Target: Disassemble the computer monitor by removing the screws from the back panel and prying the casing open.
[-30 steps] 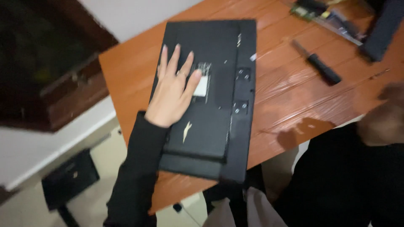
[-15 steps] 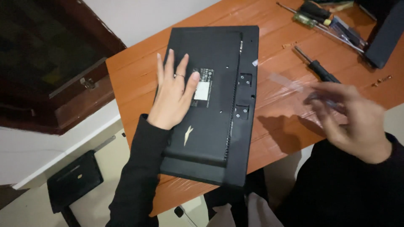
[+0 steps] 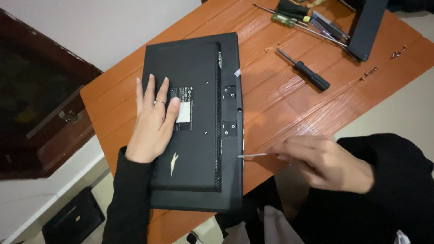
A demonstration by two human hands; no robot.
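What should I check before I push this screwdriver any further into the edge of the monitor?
1. Monitor lies face down, flat on the table: ok.
2. Left hand is pressed flat on the back cover, holding it steady: ok.
3. Right hand grips the thin screwdriver: ok, though blurred.
4. Tip sits at the right edge of the monitor: ok; whether it is inside the seam, cannot tell.
5. Near corner of the monitor hangs past the table edge: not ok.
6. Back cover screws all out: cannot tell; loose screws lie on the table.
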